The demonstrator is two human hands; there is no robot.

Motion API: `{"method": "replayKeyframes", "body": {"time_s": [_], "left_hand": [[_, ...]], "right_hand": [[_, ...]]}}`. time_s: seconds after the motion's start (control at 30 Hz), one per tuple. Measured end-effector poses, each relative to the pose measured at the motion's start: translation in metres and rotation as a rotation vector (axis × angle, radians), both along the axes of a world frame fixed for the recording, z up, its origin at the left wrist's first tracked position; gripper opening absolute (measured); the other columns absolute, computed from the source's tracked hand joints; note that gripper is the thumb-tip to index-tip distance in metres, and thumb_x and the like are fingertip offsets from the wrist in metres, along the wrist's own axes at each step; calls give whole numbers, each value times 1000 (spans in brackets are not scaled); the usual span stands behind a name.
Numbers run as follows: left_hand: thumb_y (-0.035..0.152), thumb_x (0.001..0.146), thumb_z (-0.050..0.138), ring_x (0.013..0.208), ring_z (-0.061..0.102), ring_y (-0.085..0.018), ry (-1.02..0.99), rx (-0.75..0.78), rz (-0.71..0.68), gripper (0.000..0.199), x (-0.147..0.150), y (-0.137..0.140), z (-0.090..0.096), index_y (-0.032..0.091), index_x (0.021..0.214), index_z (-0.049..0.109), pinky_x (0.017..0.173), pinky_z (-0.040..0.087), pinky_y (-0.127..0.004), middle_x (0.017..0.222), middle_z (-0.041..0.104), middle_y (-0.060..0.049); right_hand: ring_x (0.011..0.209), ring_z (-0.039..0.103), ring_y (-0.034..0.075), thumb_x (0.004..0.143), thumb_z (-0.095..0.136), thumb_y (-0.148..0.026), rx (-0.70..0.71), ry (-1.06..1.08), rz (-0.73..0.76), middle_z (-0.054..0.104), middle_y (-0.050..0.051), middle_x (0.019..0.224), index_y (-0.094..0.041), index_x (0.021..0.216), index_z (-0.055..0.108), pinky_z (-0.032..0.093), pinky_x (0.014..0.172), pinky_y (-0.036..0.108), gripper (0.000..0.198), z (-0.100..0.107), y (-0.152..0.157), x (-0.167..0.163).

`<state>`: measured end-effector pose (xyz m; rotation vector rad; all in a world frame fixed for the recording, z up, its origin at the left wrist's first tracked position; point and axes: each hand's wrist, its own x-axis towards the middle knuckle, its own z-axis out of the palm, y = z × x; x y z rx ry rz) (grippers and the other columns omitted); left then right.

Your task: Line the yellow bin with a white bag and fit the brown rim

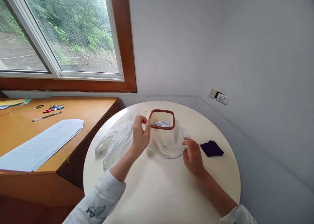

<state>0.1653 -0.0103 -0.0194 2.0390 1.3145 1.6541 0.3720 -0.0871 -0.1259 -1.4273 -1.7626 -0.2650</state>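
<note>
A small bin (162, 128) with a brown rim stands on the round table, with crumpled white patterned material (162, 123) inside. Thin translucent plastic bag (169, 143) material bunches around its base and spreads left in loose folds. My left hand (141, 134) is raised at the bin's left side, thumb and fingers closed in a pinch at the plastic; the exact contact is hard to see. To the right, my right hand (193, 157) has its fingers bent and thumb apart, fingertips at the edge of the bag. Nothing shows in its grasp.
A folded dark purple cloth (212, 148) lies on the cream round table (157, 197), right of my right hand. On the wooden desk (103, 109) at left are papers (44, 145), a pen (46, 116) and keys (54, 108). Walls and a window border the table's far side.
</note>
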Motion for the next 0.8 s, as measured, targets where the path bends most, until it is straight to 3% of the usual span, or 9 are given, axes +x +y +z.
{"method": "replayKeyframes", "body": {"time_s": [0.07, 0.13, 0.23, 0.3, 0.43, 0.6, 0.8], "left_hand": [[23, 85, 40, 70, 46, -15, 64, -57, -7, 11, -21, -2, -26, 21, 74, 38, 62, 42, -26, 73, 43, 0], [19, 79, 45, 81, 49, -18, 215, -71, -100, 4, -35, -5, -54, 21, 81, 42, 71, 44, -31, 83, 47, -3], [13, 71, 48, 108, 44, -24, 456, -98, -222, 39, -43, -8, -87, 19, 109, 39, 91, 39, -40, 113, 43, -10], [10, 68, 47, 116, 39, -26, 591, -88, -218, 48, -43, -7, -100, 19, 115, 38, 101, 29, -47, 119, 42, -11], [6, 66, 44, 105, 48, -24, 804, -100, -246, 45, -40, 1, -106, 20, 109, 45, 106, 18, -48, 106, 52, -8], [10, 72, 42, 93, 53, -25, 874, -155, -252, 34, -42, -4, -103, 21, 102, 52, 94, 34, -43, 94, 56, -8], [22, 84, 35, 98, 52, -30, 916, -239, -161, 46, -52, -37, -94, 26, 129, 39, 83, 38, -47, 105, 54, -13]], "right_hand": [[92, 51, 19, 76, 36, -2, 23, 26, 109, 56, 7, 92, -19, 89, 49, 41, 80, 36, 25, 2, -2, -6], [86, 51, 18, 75, 38, -1, -22, -1, 230, 56, 5, 86, -19, 90, 51, 42, 77, 34, 27, 2, -3, -18], [93, 50, 19, 74, 39, -1, -184, -102, 323, 58, 6, 98, -19, 105, 52, 42, 80, 35, 38, 0, -6, -39], [99, 49, 19, 75, 40, -2, -288, -170, 346, 57, 6, 106, -20, 111, 52, 41, 84, 35, 42, -2, -9, -49], [107, 48, 16, 76, 41, -3, -388, -236, 382, 56, 4, 114, -22, 113, 54, 39, 92, 33, 44, -6, -13, -52], [113, 46, 17, 77, 39, -3, -407, -248, 353, 51, 4, 126, -24, 119, 53, 38, 98, 35, 50, -15, -15, -38], [113, 47, 20, 77, 36, -2, -440, -241, 293, 49, 5, 129, -25, 124, 51, 42, 95, 40, 54, -21, -20, -16]]}}
